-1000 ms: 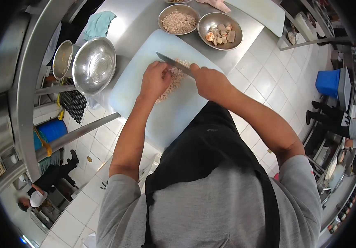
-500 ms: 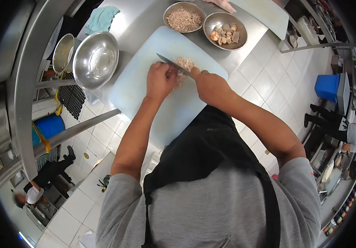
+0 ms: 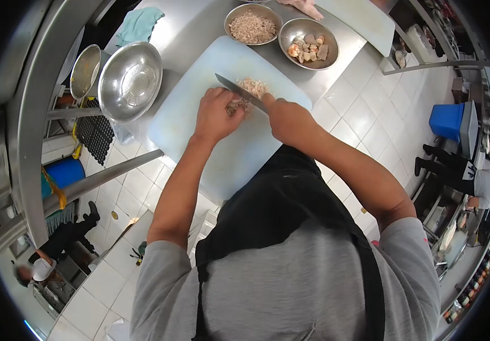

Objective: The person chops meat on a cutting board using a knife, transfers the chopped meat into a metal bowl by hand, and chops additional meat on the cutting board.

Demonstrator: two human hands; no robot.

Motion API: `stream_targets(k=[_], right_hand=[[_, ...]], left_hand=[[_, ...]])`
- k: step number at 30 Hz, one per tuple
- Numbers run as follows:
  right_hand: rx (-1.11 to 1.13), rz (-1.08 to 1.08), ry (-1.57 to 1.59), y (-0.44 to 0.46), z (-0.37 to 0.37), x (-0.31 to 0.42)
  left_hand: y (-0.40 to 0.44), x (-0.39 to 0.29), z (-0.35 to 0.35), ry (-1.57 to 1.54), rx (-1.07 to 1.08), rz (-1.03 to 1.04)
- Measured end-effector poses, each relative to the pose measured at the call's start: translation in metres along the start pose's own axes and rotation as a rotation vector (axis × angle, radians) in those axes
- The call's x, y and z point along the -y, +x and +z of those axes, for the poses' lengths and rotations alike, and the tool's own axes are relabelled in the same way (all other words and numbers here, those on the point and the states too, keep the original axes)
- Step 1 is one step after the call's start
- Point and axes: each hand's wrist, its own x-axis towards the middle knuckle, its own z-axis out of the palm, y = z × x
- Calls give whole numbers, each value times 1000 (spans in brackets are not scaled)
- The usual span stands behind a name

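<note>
My right hand [image 3: 291, 122] is wrapped round the handle of a kitchen knife [image 3: 234, 89], whose blade points left across the white cutting board [image 3: 222, 162]. On the board, a small heap of finely chopped pinkish-beige food [image 3: 252, 87] lies just beyond the blade. My left hand [image 3: 213, 115] is curled on the near side of the knife, its fingers and thumb closed around more food pieces [image 3: 235, 107]. These look like chopped meat or seafood; I cannot tell which.
Behind the board stand a bowl of chopped food [image 3: 253, 25] and a bowl of larger chunks [image 3: 308, 45]. Left are a big metal bowl [image 3: 131, 82], a pot [image 3: 87, 71] and a teal cloth [image 3: 139, 25]. Other people [image 3: 63, 244] stand at both sides, farther off.
My left hand has shifted slightly left and its fingers have loosened, showing more of the pieces beside them. The knife stays in my right hand, almost in the same place.
</note>
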Motion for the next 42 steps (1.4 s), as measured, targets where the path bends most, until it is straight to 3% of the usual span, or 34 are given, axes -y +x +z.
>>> stream_targets(k=[15,18,27,42], right_hand=[[-30,8,-2,-22,-11,14],[-25,40,8,-27,11,14],[-36,67,13,-38,13,23],[-43,72,73,-31,4,33]], left_hand=[[-9,-7,13,34,-63,3],[-11,-1,13,111,16,7],[-12,-2,8,61,-31,87],[-20,5,12,-15,-84,39]])
